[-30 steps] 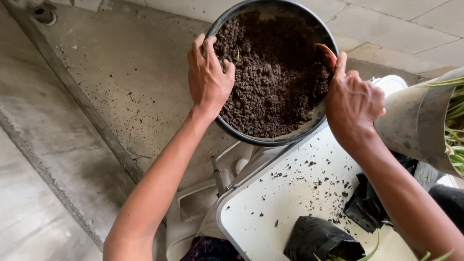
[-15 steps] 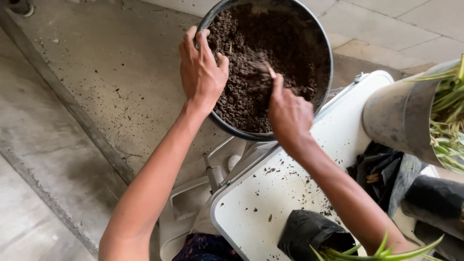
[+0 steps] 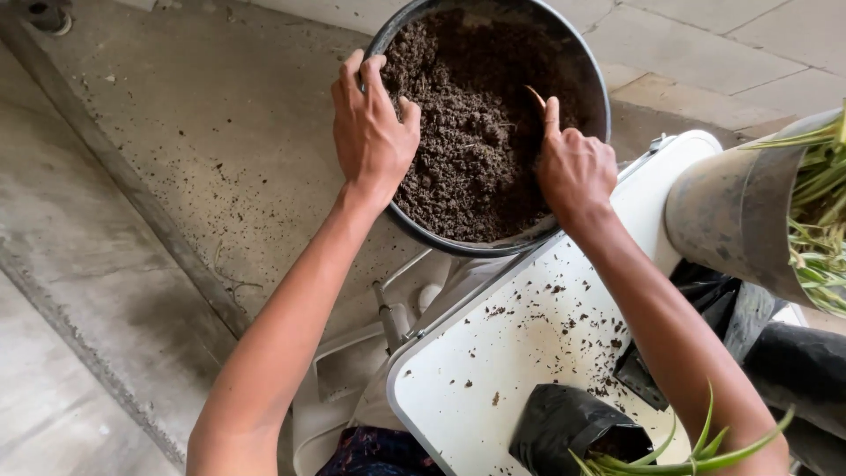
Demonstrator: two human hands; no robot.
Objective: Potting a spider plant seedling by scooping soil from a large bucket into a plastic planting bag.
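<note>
A: Where does the soil [image 3: 480, 132] lie relative to each hand?

B: It fills the round dark basin [image 3: 592, 79], directly beneath and ahead of the right hand [image 3: 575, 167]. That hand is in the soil near the basin's right wall, index finger extended, the remaining fingers curled together around a small brown tool [image 3: 535, 97] whose tip points up and away. The left hand [image 3: 370, 132] rests on the basin's left rim, fingers spread apart and draped over the edge, thumb toward the soil.

A: Which hand is nearer the soil?

B: The right; the left only touches the rim.

A: And the surroundings?

B: The basin overlaps the far corner of a white tabletop [image 3: 493, 388] speckled with crumbs. A black bag [image 3: 564, 427] holding green leaves sits at its near edge; a tilted grey pot [image 3: 740, 211] with a leafy plant stands to the right. Nothing lies between fingers and soil.
</note>
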